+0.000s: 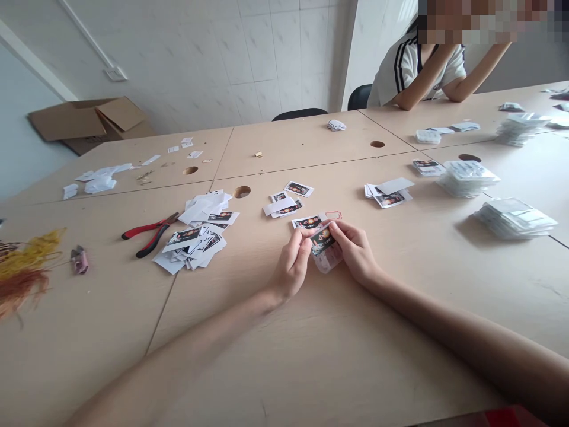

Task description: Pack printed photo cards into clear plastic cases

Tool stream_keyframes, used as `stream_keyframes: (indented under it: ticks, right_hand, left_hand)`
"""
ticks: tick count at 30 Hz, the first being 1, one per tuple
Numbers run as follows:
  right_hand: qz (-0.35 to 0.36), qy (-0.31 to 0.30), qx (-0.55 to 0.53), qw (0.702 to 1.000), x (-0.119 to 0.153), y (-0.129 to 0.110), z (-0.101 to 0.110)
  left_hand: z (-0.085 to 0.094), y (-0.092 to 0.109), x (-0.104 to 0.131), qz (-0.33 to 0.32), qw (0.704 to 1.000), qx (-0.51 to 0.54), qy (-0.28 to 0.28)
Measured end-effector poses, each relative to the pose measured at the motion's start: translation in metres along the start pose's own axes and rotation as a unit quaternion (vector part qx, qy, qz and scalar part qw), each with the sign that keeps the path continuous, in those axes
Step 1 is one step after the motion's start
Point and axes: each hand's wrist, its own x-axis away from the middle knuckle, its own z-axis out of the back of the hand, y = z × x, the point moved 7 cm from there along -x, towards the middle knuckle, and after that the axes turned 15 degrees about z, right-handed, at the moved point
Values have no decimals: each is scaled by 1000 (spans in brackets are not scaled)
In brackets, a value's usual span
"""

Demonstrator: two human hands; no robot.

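Observation:
Between my two hands is a small clear plastic case with a dark printed card at its upper part. My left hand pinches its left side, thumb and fingers closed. On the upper right corner, the fingers of my right hand are closed too. Just beyond my fingertips lie another printed card and a small red-outlined piece. Whether the card is inside the case or in front of it, I cannot tell.
Left of my hands are a heap of cards, red-handled pliers, small pink cutters and yellow tassels. Stacks of clear cases stand at right. Across the table sits a person. Round holes pierce the tabletop.

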Motion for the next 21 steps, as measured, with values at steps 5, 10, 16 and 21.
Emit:
stream_keyframes:
  ticks: [5,10,16,21]
  right_hand:
    - [2,-1,41,999,1,-5,1]
    - [18,-30,61,998,2,-10,-4]
    - [41,-22,79,996,0,-12,-2]
    - [71,-12,139,988,2,-18,0]
  left_hand:
    - [1,-3,-1,18,1000,19,-5]
    - [-3,2,3,25,994,89,-55]
    - [-8,4,2,11,989,123,-87]
    - [-2,0,-7,0,990,132,-52]
